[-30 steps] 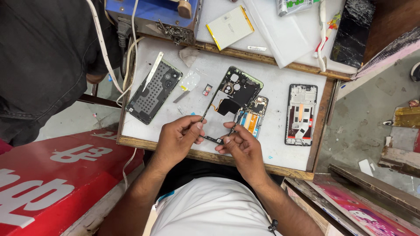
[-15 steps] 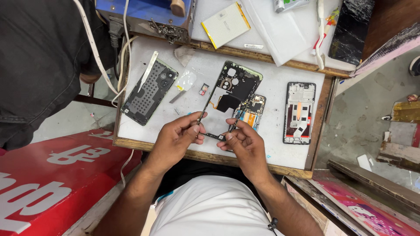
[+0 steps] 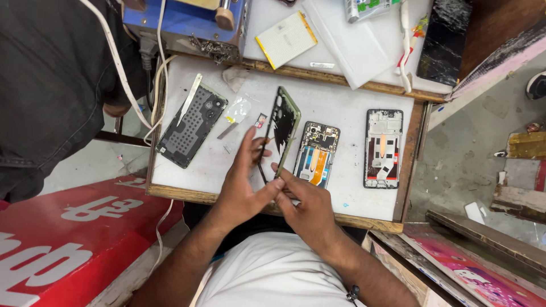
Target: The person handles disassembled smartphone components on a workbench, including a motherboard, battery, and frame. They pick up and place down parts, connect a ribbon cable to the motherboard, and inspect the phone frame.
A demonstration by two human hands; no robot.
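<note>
Both of my hands hold a thin black and green phone frame (image 3: pixel 282 125), tipped up on its edge above the white work board (image 3: pixel 341 102). My left hand (image 3: pixel 242 185) steadies its lower left side with fingers spread. My right hand (image 3: pixel 301 202) pinches its bottom corner. An opened phone body (image 3: pixel 317 153) with orange and blue parts lies just right of the frame.
A dark back cover (image 3: pixel 192 124) with a metal pry tool (image 3: pixel 189 98) lies at left. Another opened phone frame (image 3: pixel 383 148) sits at right. A yellow-edged battery (image 3: pixel 286 38), a blue machine (image 3: pixel 182 23) with white cables and a person in dark clothes (image 3: pixel 51 85) lie beyond.
The phone frame lay nearly flat over the opened phone before; it is now lifted and turned up on its edge, and my hands have shifted slightly with it.
</note>
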